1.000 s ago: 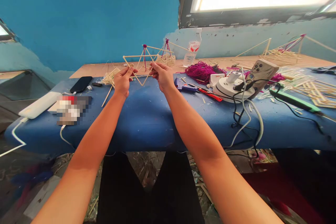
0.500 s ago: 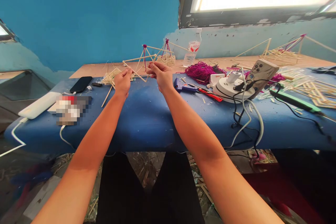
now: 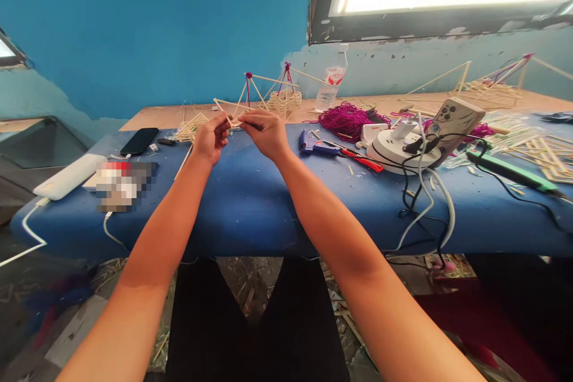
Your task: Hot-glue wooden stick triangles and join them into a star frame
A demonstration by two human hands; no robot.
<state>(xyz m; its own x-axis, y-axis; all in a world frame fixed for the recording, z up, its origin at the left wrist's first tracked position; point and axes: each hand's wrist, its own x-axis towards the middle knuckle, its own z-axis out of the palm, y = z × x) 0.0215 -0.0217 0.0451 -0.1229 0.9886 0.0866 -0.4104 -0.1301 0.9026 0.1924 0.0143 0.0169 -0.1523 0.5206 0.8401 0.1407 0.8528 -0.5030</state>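
Your two arms reach forward from the bottom corners of the view, converging above the blue mat [image 3: 246, 203], the forearms bare and slanting inward. Your left hand [image 3: 212, 137] is turned with its thumb side inward, fingers curled, grasping the left part of a small stick frame [image 3: 233, 104]. Your right hand [image 3: 266, 131] comes in with its back facing up, wrist bent inward, thumb and fingers pinched together at the frame's near corner; the fingertips partly hide what they grip. Your hands are close together, fingertips nearly meeting. The frame is held up between them, tilted, one stick running along its top in front of the taller stick structure [image 3: 250, 89]. Beyond your left hand lies a stick pile [image 3: 191, 126]; to the right of your right hand is the glue gun [image 3: 316, 146], with the yarn [image 3: 351, 121] behind it.
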